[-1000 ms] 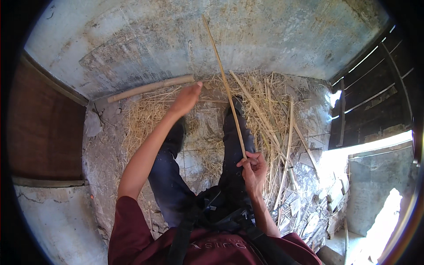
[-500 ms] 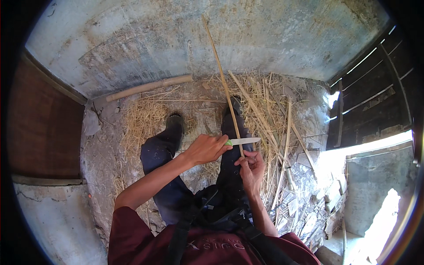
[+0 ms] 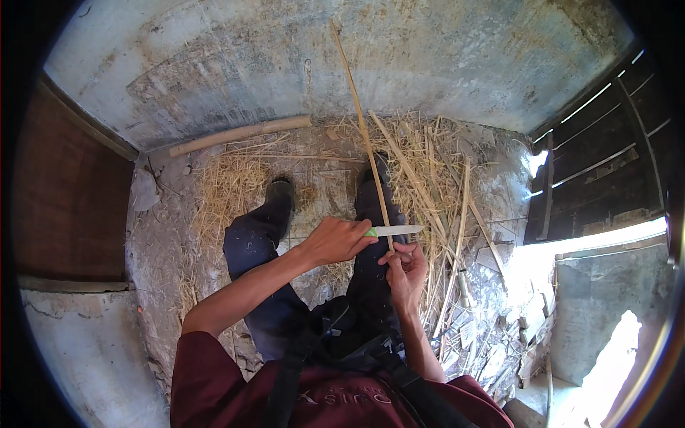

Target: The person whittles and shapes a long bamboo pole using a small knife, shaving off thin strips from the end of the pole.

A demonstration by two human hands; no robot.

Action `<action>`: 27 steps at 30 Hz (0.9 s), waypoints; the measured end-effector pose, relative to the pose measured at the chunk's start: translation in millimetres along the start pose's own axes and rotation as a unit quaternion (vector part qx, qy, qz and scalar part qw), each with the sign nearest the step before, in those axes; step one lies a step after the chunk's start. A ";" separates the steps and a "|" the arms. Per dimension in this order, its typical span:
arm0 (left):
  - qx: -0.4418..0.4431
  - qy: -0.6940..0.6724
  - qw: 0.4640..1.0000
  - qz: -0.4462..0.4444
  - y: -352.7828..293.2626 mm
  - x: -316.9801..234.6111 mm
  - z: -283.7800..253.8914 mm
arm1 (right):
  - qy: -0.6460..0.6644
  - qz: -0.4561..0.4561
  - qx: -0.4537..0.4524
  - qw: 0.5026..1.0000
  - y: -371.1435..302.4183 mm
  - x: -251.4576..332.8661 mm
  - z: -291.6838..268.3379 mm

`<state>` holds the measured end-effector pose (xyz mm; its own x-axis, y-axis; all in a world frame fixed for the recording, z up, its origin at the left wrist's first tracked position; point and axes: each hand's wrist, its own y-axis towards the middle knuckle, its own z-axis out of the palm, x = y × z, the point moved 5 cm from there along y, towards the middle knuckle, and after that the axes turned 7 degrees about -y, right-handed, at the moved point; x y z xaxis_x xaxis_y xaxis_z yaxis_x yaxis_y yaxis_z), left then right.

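Over my right leg [image 3: 369, 278], the long thin stick [image 3: 364, 132] points away from me, its long axis leaning slightly left toward the wall [image 3: 235, 71]. My right hand [image 3: 407, 274] has its grip pinched on the stick's near end, hiding the very tip. My left hand [image 3: 335, 241] is clamped round the knife [image 3: 397, 230], whose blade points right, crossing the stick just ahead of my right hand. Most of the green handle [image 3: 370, 232] is covered; whether the stick's far end touches the wall, I cannot tell.
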<state>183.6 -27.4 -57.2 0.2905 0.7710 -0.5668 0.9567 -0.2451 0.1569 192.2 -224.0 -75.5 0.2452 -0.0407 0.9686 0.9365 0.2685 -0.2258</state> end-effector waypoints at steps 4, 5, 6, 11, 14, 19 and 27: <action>-0.007 -0.012 1.000 0.004 2.6 1.6 0.2 | -0.005 -0.004 -0.011 1.000 1.0 1.2 -0.4; -0.009 -0.016 1.000 0.006 3.4 1.5 -0.2 | -0.008 -0.004 -0.014 1.000 0.7 2.1 -0.9; -0.008 -0.012 1.000 0.005 3.9 1.5 -0.4 | -0.008 -0.005 -0.013 1.000 0.8 1.5 -1.7; -0.020 -0.017 1.000 0.012 7.3 -0.6 -3.4 | -0.003 -0.003 -0.005 1.000 1.8 0.1 -5.7; -0.100 -0.038 0.992 -0.064 15.0 16.8 -7.7 | -0.008 -0.013 0.000 1.000 1.8 0.8 -2.6; -0.066 0.003 0.994 -0.083 34.6 43.5 -43.5 | -0.025 -0.007 -0.009 1.000 -6.7 0.9 7.7; -0.009 -0.001 0.999 0.051 1.6 9.7 -7.7 | 0.005 -0.004 -0.004 1.000 -2.5 -0.8 4.7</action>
<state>188.0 -15.8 -56.2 0.3860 0.7410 -0.5495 0.9225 -0.3118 0.2276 188.5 -220.1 -75.2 0.2392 -0.0523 0.9696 0.9405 0.2609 -0.2179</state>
